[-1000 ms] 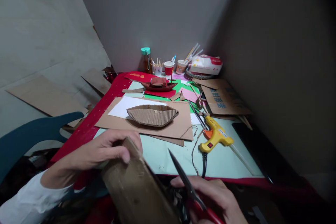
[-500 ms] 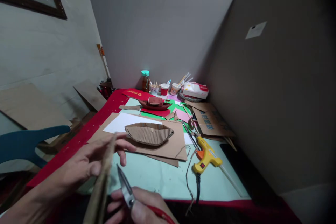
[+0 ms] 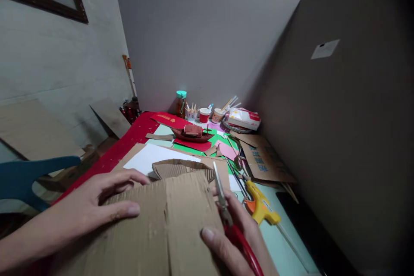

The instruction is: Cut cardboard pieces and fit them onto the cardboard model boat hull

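A brown corrugated cardboard sheet (image 3: 161, 228) fills the lower foreground above the desk (image 3: 287, 246), its ridged surface creased down the middle with a ragged top edge. The left hand (image 3: 97, 207) has its grip clamped on the sheet's upper left corner. The right hand (image 3: 233, 241) grips red-handled scissors (image 3: 231, 224), thumb pressing the sheet's right edge, blades pointing up, nearly together.

Table (image 3: 293, 241) with red cloth (image 3: 129, 142) and pale green mat. Far edge: bottle (image 3: 180, 104), cups (image 3: 204, 115), wipes pack (image 3: 243, 119) on a basket. Behind the middle: model boat (image 3: 192, 133) on red and green paper. Right side: printed cardboard (image 3: 263, 163), yellow glue gun (image 3: 261, 207). Centre: cardboard sheet with white paper (image 3: 152, 160), ribbed hull (image 3: 181, 167).
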